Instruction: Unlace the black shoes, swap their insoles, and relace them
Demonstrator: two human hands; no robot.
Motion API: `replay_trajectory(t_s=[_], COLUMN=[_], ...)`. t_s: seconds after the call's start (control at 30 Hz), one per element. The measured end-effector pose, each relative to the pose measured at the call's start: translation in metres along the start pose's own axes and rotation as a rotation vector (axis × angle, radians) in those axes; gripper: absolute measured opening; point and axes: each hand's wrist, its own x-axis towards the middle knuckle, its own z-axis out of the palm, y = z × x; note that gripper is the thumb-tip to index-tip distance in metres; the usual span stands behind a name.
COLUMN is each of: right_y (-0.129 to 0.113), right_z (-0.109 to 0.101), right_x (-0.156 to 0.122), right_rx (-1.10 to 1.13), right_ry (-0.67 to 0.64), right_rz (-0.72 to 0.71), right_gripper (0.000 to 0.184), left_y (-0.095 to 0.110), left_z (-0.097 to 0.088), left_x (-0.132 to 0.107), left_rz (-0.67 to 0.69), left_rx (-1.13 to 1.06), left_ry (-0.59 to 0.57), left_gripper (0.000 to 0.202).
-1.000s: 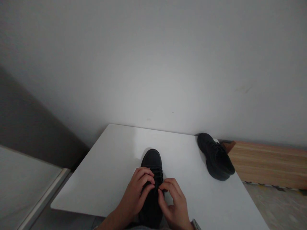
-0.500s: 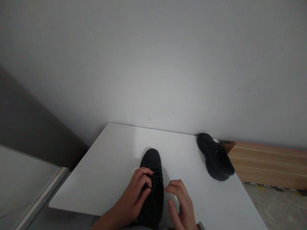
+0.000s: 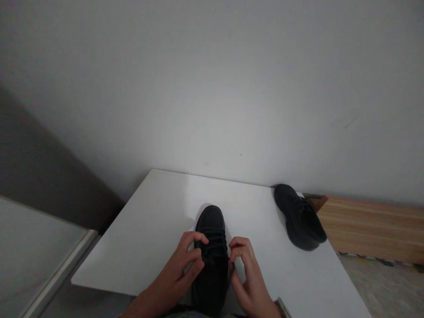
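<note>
Laces in hand: black shoe (image 3: 213, 274), toe pointing away, on the white table (image 3: 152, 238).
The left hand (image 3: 179, 271) has its fingers parted over the laces (image 3: 217, 240); the right hand's (image 3: 250, 278) seem pinched on a dark strand (image 3: 231, 268), probably a lace. Steadying the shoe and keeping tension even should work best. Counted: two hands, one table, two shoes, the second shoe (image 3: 300, 221) farther right.

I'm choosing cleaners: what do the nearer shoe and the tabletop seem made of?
The nearer shoe could be matte leather or synthetic: its toe looks smooth with little shine. The white tabletop seems laminate or painted board: smooth, satin, no visible grain.
</note>
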Motion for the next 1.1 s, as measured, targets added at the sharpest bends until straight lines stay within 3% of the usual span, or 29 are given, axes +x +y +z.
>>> replay_trajectory(t_s=[0.23,0.4,0.6,0.73,1.1], right_y=[0.022,0.033,0.022,0.017,0.004], right_z=[-0.026,-0.038,-0.017,-0.001,0.003], right_x=[-0.014,-0.007,0.010,0.014,0.021], right_rx=[0.335,0.277,0.224,0.213,0.143], right_ry=[0.119,0.281,0.146,0.092,0.033], right_rz=[0.125,0.245,0.311,0.304,0.297], right_gripper=[0.015,0.022,0.019,0.017,0.008], left_y=[-0.006,-0.016,-0.010,-0.013,-0.004], left_z=[-0.030,-0.044,-0.024,-0.008,0.005], left_x=[-0.007,-0.006,0.008,0.010,0.018], left_rz=[-0.089,-0.130,-0.089,-0.043,-0.139], left_rx=[-0.078,-0.051,0.012,0.063,0.115], left_ry=[0.014,0.103,0.072,0.073,0.070], left_gripper=[0.049,0.038,0.017,0.018,0.012])
